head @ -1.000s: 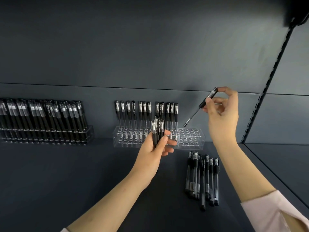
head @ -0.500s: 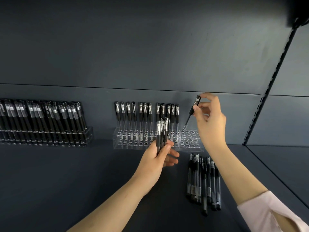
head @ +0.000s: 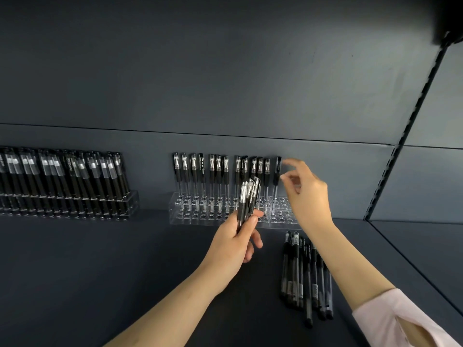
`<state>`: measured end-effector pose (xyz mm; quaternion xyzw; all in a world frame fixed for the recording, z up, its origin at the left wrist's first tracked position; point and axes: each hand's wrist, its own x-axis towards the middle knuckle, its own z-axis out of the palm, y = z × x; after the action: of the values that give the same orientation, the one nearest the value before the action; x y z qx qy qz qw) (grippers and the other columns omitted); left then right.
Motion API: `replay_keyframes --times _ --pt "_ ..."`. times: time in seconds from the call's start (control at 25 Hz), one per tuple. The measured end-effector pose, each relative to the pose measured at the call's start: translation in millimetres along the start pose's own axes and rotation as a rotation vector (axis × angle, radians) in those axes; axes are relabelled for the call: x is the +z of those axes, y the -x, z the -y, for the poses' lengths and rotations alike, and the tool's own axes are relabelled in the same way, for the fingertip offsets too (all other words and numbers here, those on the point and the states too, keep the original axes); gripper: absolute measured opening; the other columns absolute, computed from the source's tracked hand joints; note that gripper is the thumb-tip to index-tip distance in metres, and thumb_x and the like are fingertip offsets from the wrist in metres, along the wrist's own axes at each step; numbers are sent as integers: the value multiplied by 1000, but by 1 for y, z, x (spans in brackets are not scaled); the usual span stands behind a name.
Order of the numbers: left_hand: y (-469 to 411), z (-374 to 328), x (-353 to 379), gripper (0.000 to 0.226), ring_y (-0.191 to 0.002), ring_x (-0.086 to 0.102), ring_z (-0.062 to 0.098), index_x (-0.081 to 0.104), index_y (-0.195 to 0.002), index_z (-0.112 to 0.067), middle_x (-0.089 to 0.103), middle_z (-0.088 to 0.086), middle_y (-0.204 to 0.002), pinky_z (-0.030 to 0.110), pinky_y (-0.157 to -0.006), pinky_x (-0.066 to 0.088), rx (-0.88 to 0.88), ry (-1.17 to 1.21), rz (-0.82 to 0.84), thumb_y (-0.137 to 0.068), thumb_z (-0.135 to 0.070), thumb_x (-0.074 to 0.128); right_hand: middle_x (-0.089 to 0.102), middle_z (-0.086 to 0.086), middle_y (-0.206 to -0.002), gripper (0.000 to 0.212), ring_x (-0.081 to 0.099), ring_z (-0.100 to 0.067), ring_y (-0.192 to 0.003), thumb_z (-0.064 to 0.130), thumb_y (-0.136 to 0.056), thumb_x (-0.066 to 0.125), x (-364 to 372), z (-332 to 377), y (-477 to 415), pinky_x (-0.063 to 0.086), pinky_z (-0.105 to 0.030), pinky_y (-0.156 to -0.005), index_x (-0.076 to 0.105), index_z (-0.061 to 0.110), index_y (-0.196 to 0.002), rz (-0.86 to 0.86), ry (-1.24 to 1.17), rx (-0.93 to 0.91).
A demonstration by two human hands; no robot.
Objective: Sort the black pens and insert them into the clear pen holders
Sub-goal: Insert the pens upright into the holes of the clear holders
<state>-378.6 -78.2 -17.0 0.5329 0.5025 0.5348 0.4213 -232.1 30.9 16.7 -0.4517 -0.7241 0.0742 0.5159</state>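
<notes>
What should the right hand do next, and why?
Probably draw the right hand off the rightmost standing pen and take another from the bundle in the left hand: that pen already stands upright in the clear holder, with empty holes to its right.

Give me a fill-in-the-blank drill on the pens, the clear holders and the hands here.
1. The left hand grips a bunch of pens with their caps pointing ____.
2. The loose pens lie ____ on the shelf.
3. The fuller holder stands on the ____ of the shelf.
4. The right hand is at the top of the ____ standing pen in the other holder.

Missing words: up; flat; left; rightmost.
</notes>
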Motion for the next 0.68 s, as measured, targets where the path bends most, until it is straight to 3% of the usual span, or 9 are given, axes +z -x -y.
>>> replay_keyframes --times 0.2,0.32,0.4,0.52,0.68 --pt "-3 0 -1 21 -43 32 6 62 -108 -21 48 -1 -64 23 -44 29 -57 113 -10 -101 -31 45 64 2 -102 33 60 -10 -85 12 -95 57 7 -8 1 52 -24 -78 59 22 -126 83 48 -30" --pt "-3 -1 -3 23 -43 32 6 62 -107 -17 47 -1 -64 23 -43 28 -59 118 -16 -101 -32 45 65 4 -101 32 59 -8 -88 10 -94 57 2 -7 3 42 -5 -74 59 23 -124 79 33 1" --pt "-4 -1 -3 24 -43 32 7 61 -105 -14 47 -1 -63 23 -44 28 -68 125 -20 -101 -32 45 65 6 -99 31 58 -2 -86 9 -94 57 -3 -1 3 41 -2 -71 60 22 -121 52 -18 17" --pt "-4 -1 -4 26 -44 28 10 61 -105 -12 43 -3 -57 25 -44 24 -102 129 2 -102 -33 44 67 9 -94 21 60 0 -84 15 -94 59 -12 14 3 44 -5 -73 63 25 -112 82 -169 89" --pt "-2 -4 -1 28 -41 25 10 61 -102 -8 35 -3 -53 21 -42 21 -143 172 109 -103 -31 44 71 4 -84 13 67 -11 -79 21 -92 62 -23 37 6 56 -24 -77 70 21 -103 433 -483 278"
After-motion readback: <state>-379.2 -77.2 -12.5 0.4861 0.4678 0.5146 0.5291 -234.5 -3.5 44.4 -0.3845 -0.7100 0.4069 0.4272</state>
